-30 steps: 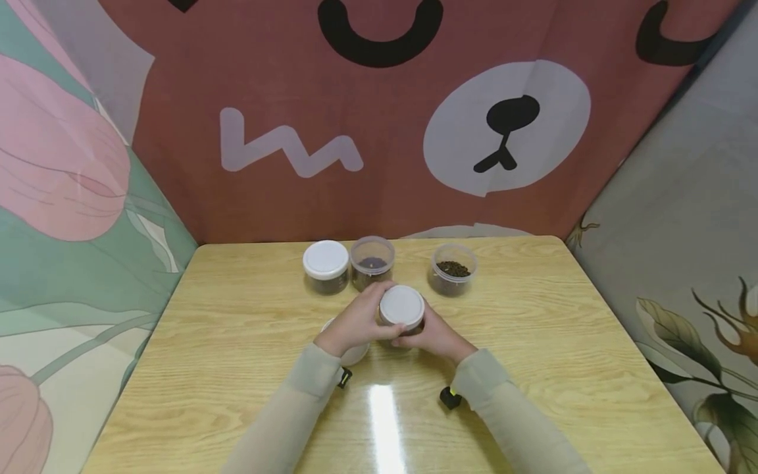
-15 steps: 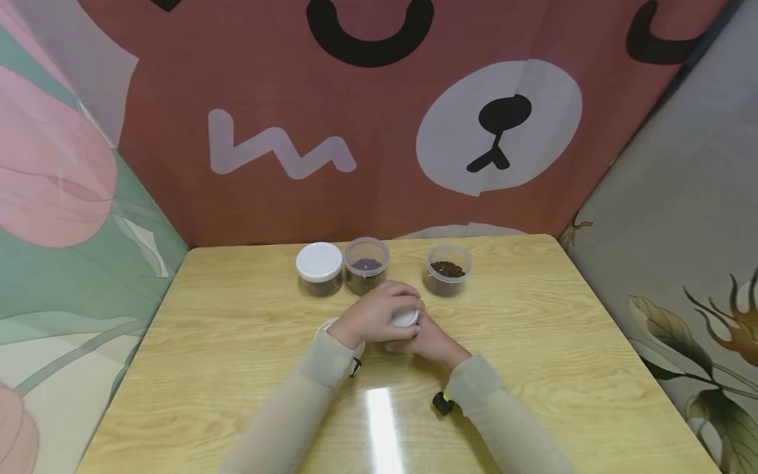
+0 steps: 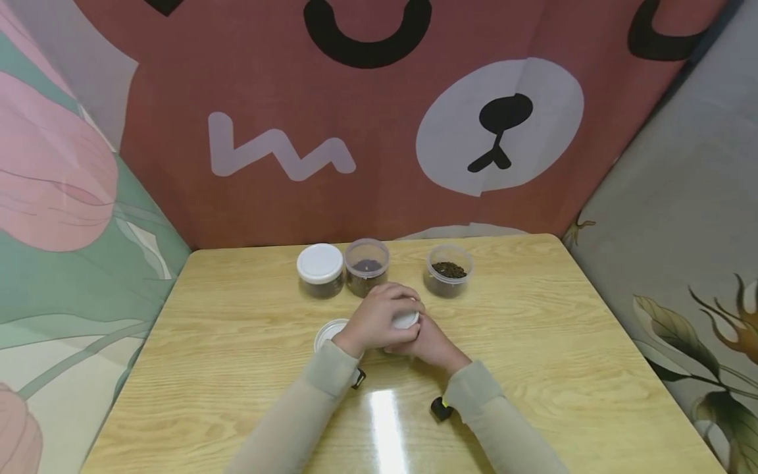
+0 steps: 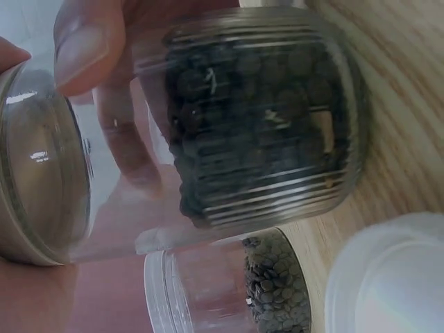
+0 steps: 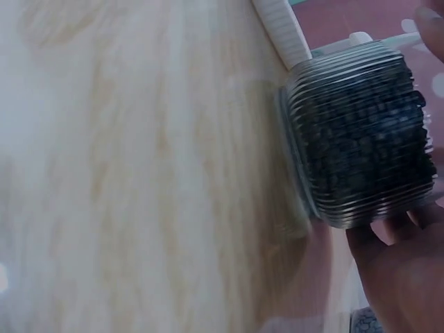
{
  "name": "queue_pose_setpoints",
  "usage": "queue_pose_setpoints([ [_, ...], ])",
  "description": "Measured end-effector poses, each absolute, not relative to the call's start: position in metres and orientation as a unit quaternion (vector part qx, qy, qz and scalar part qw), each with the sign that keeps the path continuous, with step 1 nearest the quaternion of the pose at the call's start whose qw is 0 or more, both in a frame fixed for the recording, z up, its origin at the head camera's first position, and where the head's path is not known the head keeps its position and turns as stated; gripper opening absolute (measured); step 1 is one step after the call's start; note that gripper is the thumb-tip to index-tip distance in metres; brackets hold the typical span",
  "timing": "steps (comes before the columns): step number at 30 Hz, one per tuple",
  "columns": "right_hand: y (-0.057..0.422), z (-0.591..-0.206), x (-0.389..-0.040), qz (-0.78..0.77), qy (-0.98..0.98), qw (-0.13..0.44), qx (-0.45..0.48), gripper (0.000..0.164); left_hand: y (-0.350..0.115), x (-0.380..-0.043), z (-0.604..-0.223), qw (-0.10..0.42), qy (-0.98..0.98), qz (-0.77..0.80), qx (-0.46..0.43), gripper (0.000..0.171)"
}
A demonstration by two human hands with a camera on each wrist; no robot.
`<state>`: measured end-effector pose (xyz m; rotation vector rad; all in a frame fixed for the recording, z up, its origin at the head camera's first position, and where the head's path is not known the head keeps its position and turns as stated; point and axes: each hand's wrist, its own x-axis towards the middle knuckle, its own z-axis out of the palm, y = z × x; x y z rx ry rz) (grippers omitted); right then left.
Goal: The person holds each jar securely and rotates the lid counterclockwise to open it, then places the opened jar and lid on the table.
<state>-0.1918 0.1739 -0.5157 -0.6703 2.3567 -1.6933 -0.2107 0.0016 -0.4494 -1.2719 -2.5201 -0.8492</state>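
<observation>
Between both hands is a clear ribbed jar (image 4: 260,132) partly filled with dark, flat pellets. From above, my left hand (image 3: 379,319) grips its white lid (image 3: 406,320), fingers curled over the far side and thumb near me. My right hand (image 3: 437,344) holds the jar body from the right, and its fingers wrap the ribbed wall in the right wrist view. The jar's base is at or just above the tabletop; I cannot tell whether it touches. A loose white lid (image 3: 328,331) lies on the table by my left wrist, which partly covers it.
Behind my hands stand a white-lidded jar (image 3: 320,264) and an uncovered clear jar (image 3: 367,263) with dark contents, side by side. Another uncovered jar (image 3: 449,271), holding brown granules, stands to their right. The wooden table (image 3: 237,368) meets printed cloth walls at its back and sides.
My left hand has moved from the jar's left side up over its lid, covering most of it. My right hand keeps its hold on the jar. The other jars have stayed put.
</observation>
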Motion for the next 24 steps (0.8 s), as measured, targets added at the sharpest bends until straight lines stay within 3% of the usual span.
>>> queue_pose_setpoints([
  [5,0.170,-0.516,-0.189,-0.561,0.800,0.051,-0.206,0.092,0.004,-0.210,-0.452,0.108,-0.854,-0.290,-0.417,0.024],
  [12,0.156,-0.518,-0.181,-0.536,0.828,-0.063,-0.151,0.106,0.017,-0.203,-0.459,0.198,-0.879,-0.275,-0.335,0.024],
  [16,0.153,-0.517,-0.179,-0.534,0.830,-0.081,-0.138,0.108,0.024,-0.199,-0.459,0.227,-0.887,-0.274,-0.295,0.023],
  [20,0.154,-0.516,-0.179,-0.527,0.834,-0.075,-0.143,0.107,0.023,-0.197,-0.459,0.216,-0.890,-0.279,-0.290,0.028],
  [24,0.156,-0.519,-0.180,-0.519,0.837,-0.068,-0.161,0.097,0.013,-0.197,-0.459,0.161,-0.881,-0.302,-0.326,0.038],
])
